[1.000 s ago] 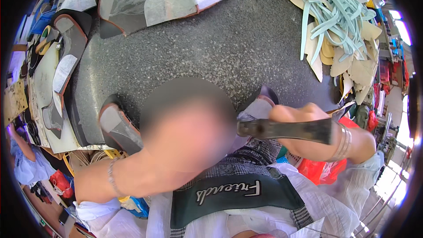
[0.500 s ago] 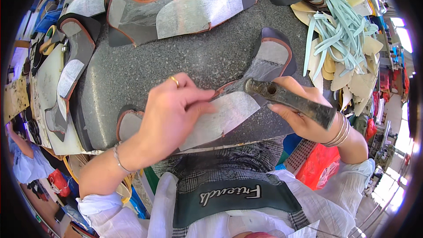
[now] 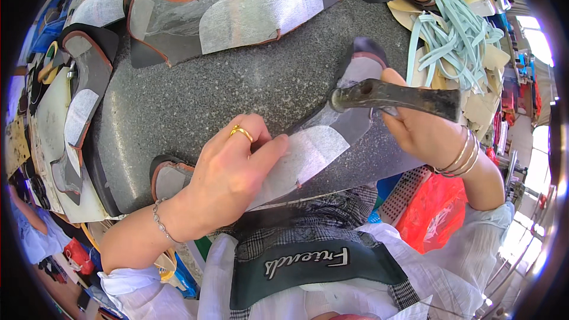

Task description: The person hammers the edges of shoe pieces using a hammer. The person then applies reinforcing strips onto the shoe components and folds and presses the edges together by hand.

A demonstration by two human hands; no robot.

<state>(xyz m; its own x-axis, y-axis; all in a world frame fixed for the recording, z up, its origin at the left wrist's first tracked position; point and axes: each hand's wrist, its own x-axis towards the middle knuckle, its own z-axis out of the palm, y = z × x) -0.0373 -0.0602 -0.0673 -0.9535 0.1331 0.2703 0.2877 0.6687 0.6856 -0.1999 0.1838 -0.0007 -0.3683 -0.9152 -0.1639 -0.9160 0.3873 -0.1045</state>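
**Grey curved piece under hammer at near edge of counter**

Workpiece: a dark grey, curved, sheet-like piece with a silvery patch (image 3: 317, 148) lies at the near edge of the dark speckled stone counter (image 3: 249, 86). The left hand (image 3: 231, 169) covers part of it; its fingers are curled, thumb and forefinger at the patch. Whether they pinch it cannot be told. The right hand (image 3: 418, 127) grasps a dark metal hammer (image 3: 409, 99), its rounded end over the piece; contact cannot be told.

Surroundings: similar grey pieces (image 3: 261, 15) line the far edge; another (image 3: 83, 109) lies along the left edge. Pale blue strips (image 3: 456, 35) lie over cream offcuts (image 3: 480, 106) at the far right corner. A red plastic bag (image 3: 435, 213) sits below the near edge.

Change since half a second ago: the hammer has swung from slanted to nearly level; the workpiece has kept about the same position.
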